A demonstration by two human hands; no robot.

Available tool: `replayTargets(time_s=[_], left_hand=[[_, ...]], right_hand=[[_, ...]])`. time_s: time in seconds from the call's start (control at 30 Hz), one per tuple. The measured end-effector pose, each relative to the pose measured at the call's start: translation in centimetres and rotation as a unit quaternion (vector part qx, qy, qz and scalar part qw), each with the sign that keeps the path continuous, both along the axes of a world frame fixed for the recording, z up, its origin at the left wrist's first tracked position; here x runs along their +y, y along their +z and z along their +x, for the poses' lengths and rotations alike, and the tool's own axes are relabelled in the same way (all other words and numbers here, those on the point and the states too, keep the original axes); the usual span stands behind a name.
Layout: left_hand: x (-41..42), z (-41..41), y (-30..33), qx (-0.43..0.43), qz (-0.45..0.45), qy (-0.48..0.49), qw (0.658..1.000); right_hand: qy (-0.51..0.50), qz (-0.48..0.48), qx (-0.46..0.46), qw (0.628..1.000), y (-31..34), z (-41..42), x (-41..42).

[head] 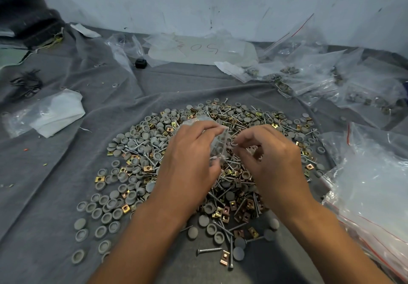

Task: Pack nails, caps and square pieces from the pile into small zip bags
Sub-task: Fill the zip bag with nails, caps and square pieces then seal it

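Note:
A wide pile [141, 151] of grey round caps, silver nails and brass-coloured square pieces lies on a grey cloth. Over its middle my left hand [189, 151] grips a small clear zip bag [217, 142], held upright with some pieces inside. My right hand [269, 153] hovers just right of the bag with its fingers curled and fingertips drawn together near the bag's edge; whether it pinches a piece I cannot tell. Loose caps [103, 228], a nail [209, 250] and a square piece [224, 257] are scattered toward me.
Filled small zip bags [309, 78] lie heaped at the back right. A large clear bag [373, 184] sits at the right. Flat plastic marked with numbers [198, 50] lies by the wall. White folded plastic [57, 113], black ties [26, 82] and a small black object [140, 62] sit left.

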State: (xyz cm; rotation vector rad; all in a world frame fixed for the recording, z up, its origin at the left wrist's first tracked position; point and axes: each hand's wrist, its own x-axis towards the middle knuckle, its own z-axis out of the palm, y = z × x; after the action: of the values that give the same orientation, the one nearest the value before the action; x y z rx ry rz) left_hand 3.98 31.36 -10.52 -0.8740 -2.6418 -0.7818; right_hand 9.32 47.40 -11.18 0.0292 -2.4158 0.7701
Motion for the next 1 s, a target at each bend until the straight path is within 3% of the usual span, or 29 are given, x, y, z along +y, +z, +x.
replayTargets(time_s=[0.2,0.37,0.53,0.7,0.8,0.9,1.0], left_hand=[[-0.2,-0.2,-0.1,0.023,-0.002,0.078,0.997],[-0.4,-0.3,-0.1,0.023,-0.005,0.079,0.997],[-0.3,-0.5,-0.4,0.002,0.026,0.071,0.997],[-0.4,-0.5,-0.4,-0.009,0.025,0.07,0.997],[-0.3,-0.3,-0.1,-0.019,0.028,0.059,0.998],[-0.4,-0.1,0.2,-0.024,0.02,0.051,0.998],[-0.5,0.2,0.4,-0.025,0.001,0.043,0.999]], right_hand=[[0.029,0.076,-0.202,0.976,-1.1,0.2,1.2],[0.09,0.098,-0.222,0.966,-1.5,0.1,0.1],[0.069,0.09,-0.236,0.965,-1.9,0.2,-0.1],[0.095,0.076,-0.228,0.966,-1.7,0.3,0.2],[0.08,-0.036,-0.205,0.975,-0.8,0.4,0.5],[0.074,-0.153,-0.125,0.977,0.5,0.3,0.2],[0.068,-0.147,-0.039,0.986,1.0,0.2,-0.7]])
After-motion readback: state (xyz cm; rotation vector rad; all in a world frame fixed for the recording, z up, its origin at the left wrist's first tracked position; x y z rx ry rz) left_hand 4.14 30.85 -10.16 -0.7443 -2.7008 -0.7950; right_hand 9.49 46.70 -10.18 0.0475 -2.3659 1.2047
